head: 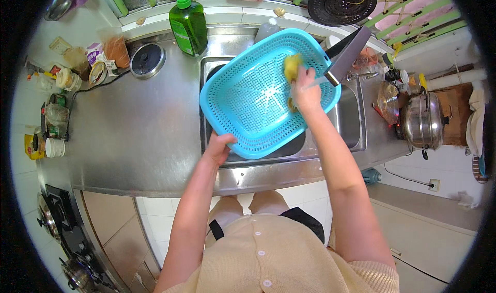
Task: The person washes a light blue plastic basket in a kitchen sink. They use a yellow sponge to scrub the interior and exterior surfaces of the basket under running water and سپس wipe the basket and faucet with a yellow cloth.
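A light-blue perforated plastic basket point(248, 99) is tilted over a stainless steel double sink point(350, 116). My left hand point(219, 147) grips its near left corner, the thumb lying over the rim. Inside the basket, toward the right side, my right hand point(307, 89) holds a yellow sponge or scrubbing cloth point(293, 66), which is blurred. The grey faucet point(347, 58) reaches over the basket's right rim, and water appears to run from it beside my right hand. Part of the yellow thing is hidden behind my fingers.
A green pump bottle point(188, 27) stands behind the sink's left side, with a clear bottle point(267, 30) behind the basket. The steel counter point(135, 130) carries a round black-topped device point(148, 60). Jars and bags line the left wall. At right stands a lidded steel pot point(422, 120).
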`<state>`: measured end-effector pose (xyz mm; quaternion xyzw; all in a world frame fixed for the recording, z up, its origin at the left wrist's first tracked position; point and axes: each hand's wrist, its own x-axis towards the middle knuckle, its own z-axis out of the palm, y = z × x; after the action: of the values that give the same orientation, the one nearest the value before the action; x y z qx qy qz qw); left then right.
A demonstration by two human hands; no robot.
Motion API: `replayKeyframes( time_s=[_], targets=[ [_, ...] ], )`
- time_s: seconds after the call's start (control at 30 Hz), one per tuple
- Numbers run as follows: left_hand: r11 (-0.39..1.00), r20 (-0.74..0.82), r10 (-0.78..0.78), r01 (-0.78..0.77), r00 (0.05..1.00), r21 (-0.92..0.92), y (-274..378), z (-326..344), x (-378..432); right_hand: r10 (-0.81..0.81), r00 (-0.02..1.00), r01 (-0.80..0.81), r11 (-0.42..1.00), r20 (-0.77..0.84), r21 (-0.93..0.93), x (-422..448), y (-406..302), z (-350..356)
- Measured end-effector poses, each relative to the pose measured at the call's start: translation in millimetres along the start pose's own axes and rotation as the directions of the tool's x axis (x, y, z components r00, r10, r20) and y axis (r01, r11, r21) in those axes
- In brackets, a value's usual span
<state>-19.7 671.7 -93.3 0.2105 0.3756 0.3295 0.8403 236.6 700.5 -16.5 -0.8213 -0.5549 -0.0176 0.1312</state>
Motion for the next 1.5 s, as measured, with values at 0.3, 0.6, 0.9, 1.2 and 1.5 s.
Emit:
replayKeyframes(
  time_s=[0.3,0.6,0.9,1.2,1.5],
  targets=[
    [0.993,0.008,0.096,-0.097,0.995,0.061,16,5,11,-0.365,0.927,0.321,0.892,0.089,0.319,-75,-102,53],
    [0.868,-0.048,0.365,-0.321,0.93,0.38,53,-1,-29,-0.231,0.965,0.254,0.942,0.123,-0.219,-12,-11,45],
    [0.797,-0.178,0.554,-0.457,0.813,0.394,23,-8,-8,-0.268,0.926,0.106,0.861,0.267,0.498,-97,-106,38],
    [0.806,-0.182,0.538,-0.439,0.823,0.397,17,13,-28,-0.173,0.983,0.181,0.965,0.059,-0.189,-35,-17,37],
    [0.9,-0.281,0.345,-0.231,0.896,0.37,24,19,-55,0.071,0.902,-0.069,0.997,0.427,-0.02,-33,6,32]
  ],
)
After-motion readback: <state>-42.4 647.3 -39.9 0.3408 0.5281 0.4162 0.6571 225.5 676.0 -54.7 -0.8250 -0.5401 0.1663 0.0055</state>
